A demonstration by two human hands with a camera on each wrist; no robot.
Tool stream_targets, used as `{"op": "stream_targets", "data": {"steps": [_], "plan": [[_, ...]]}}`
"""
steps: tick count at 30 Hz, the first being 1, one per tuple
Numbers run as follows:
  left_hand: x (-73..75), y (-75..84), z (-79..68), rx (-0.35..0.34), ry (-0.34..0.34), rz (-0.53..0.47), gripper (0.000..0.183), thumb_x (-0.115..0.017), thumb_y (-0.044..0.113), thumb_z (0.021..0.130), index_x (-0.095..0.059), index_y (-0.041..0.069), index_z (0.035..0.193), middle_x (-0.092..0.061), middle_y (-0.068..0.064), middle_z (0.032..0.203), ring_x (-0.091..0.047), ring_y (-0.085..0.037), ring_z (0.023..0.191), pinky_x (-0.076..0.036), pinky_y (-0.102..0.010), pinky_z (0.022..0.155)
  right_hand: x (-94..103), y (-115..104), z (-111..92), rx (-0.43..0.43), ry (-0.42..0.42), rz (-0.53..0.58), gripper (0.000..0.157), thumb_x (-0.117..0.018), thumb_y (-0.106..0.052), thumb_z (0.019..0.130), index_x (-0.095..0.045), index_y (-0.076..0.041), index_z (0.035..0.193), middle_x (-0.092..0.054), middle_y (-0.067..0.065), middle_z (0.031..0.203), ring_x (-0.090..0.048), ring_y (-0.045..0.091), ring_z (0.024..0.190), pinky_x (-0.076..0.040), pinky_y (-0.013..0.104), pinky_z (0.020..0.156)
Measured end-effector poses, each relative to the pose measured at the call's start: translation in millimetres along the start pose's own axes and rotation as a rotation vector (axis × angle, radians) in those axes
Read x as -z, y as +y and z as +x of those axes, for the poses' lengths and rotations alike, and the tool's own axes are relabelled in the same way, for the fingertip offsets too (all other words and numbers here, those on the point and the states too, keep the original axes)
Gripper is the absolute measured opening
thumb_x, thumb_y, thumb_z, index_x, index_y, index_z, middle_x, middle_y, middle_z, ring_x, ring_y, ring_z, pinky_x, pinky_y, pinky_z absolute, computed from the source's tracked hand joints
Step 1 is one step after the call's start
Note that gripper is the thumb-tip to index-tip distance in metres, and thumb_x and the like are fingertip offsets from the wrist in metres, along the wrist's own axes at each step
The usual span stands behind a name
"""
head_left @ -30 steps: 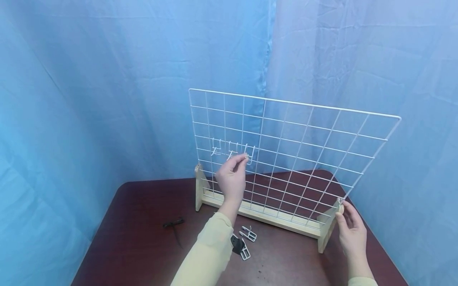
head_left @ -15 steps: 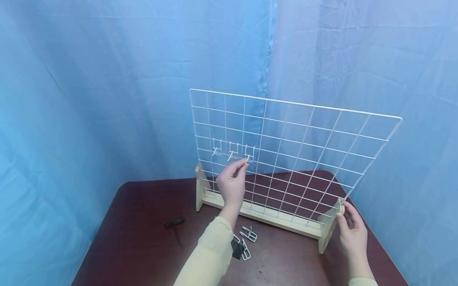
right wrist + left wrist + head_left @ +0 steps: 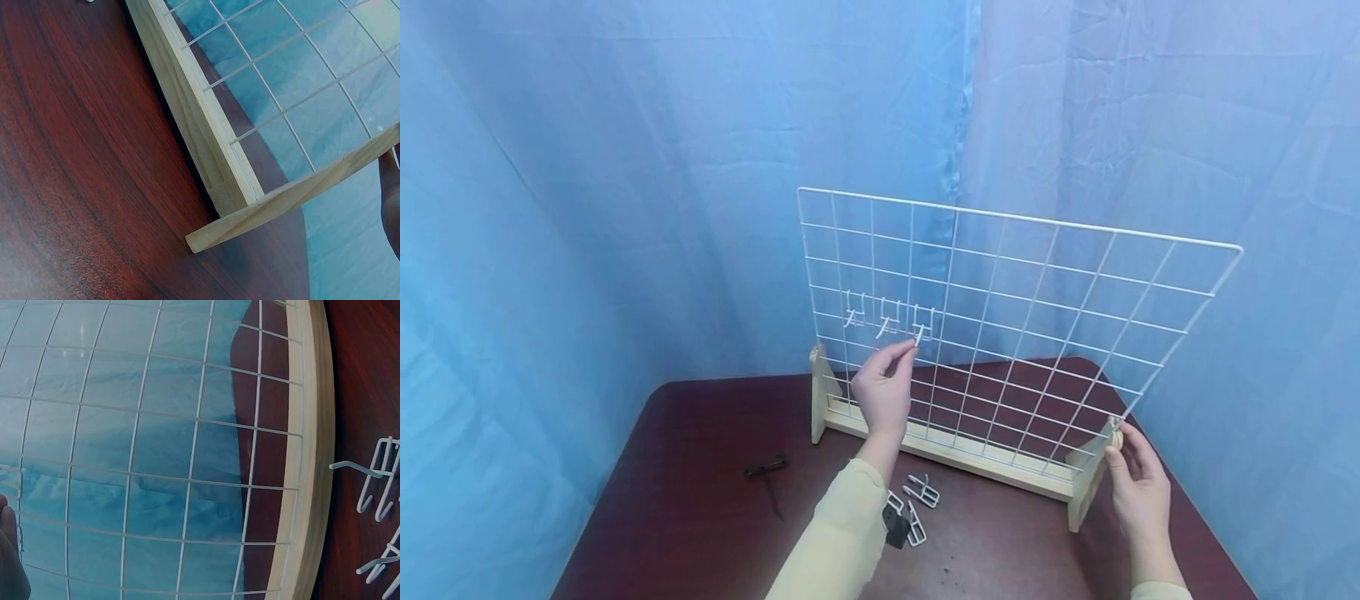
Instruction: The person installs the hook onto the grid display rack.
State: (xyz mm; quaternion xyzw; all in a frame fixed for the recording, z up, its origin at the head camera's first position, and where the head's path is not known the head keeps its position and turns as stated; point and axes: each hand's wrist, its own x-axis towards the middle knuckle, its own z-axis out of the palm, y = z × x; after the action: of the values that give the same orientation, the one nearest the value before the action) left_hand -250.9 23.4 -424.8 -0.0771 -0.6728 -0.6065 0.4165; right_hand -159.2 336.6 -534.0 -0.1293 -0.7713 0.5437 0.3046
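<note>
My left hand (image 3: 883, 387) pinches the front prong of a white wire hook (image 3: 920, 332) between thumb and fingertips. That hook hangs on the white wire grid panel (image 3: 1058, 222), to the right of two similar hooks, the outer one (image 3: 852, 317) and the middle one (image 3: 886, 325). In the left wrist view only part of the left hand (image 3: 11, 556) shows at the left edge. My right hand (image 3: 1141, 500) grips the top of the wooden end support (image 3: 1084, 493), thumb in front and fingers behind. The panel stands upright in its wooden base (image 3: 985, 459).
Several loose white hooks lie on the dark red table near the left sleeve, among them one hook (image 3: 922, 492) and another (image 3: 916, 527). A thin black T-shaped object (image 3: 766, 468) lies to the left. Blue curtains (image 3: 700, 167) hang behind the table.
The left hand has drawn slightly down and toward the prong's tip, so more of the third hook shows, hanging level with the others. The right hand has stayed on the support.
</note>
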Motion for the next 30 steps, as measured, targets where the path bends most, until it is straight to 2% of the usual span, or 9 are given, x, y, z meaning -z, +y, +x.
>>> {"op": "stream_targets", "data": {"steps": [10, 17, 21, 26, 30], "plan": [[9.4, -12.1, -14.0, 0.080, -0.012, 0.028, 0.007, -0.080, 0.007, 0.082, -0.079, 0.009, 0.089, -0.076, -0.001, 0.086, -0.072, -0.016, 0.080, -0.059, -0.031, 0.071, -0.1, -1, 0, 0.004, -0.001, 0.007, 0.043, -0.058, -0.009, 0.100, -0.053, -0.013, 0.142, -0.056, -0.002, 0.141, -0.050, 0.002, 0.124, -0.043, 0.010, 0.096], [14.4, -21.3, -28.1, 0.172, -0.025, 0.031, 0.007, -0.079, 0.005, 0.082, -0.079, 0.007, 0.089, -0.076, -0.002, 0.086, -0.071, -0.016, 0.077, -0.059, -0.026, 0.068, -0.2, -1, -1, 0.017, 0.002, 0.027, 0.043, -0.058, -0.007, 0.099, -0.055, -0.014, 0.141, -0.055, -0.003, 0.142, -0.050, 0.002, 0.124, -0.042, 0.011, 0.098], [18.1, -25.6, -35.1, 0.220, -0.027, 0.037, 0.007, -0.079, 0.005, 0.083, -0.079, 0.006, 0.089, -0.076, -0.002, 0.087, -0.071, -0.016, 0.076, -0.059, -0.029, 0.068, -0.3, 0, 0, 0.021, -0.002, 0.037, 0.043, -0.058, -0.006, 0.099, -0.054, -0.010, 0.141, -0.055, -0.006, 0.142, -0.050, 0.002, 0.125, -0.040, 0.012, 0.101], [23.4, -30.9, -42.7, 0.262, -0.039, 0.031, 0.006, -0.078, 0.005, 0.084, -0.079, 0.005, 0.089, -0.076, -0.003, 0.087, -0.071, -0.016, 0.076, -0.059, -0.027, 0.068, -0.2, 0, 0, 0.018, -0.007, 0.067, 0.042, -0.057, -0.004, 0.099, -0.054, -0.009, 0.140, -0.054, -0.009, 0.142, -0.050, 0.002, 0.125, -0.040, 0.012, 0.101], [26.9, -35.5, -49.0, 0.287, -0.045, 0.025, 0.006, -0.077, 0.004, 0.085, -0.078, 0.005, 0.090, -0.075, -0.004, 0.087, -0.071, -0.016, 0.077, -0.059, -0.024, 0.069, -0.1, 2, 1, 0.016, -0.009, 0.111, 0.042, -0.057, -0.003, 0.099, -0.054, -0.007, 0.140, -0.055, -0.007, 0.141, -0.050, 0.002, 0.124, -0.040, 0.011, 0.100]]}}
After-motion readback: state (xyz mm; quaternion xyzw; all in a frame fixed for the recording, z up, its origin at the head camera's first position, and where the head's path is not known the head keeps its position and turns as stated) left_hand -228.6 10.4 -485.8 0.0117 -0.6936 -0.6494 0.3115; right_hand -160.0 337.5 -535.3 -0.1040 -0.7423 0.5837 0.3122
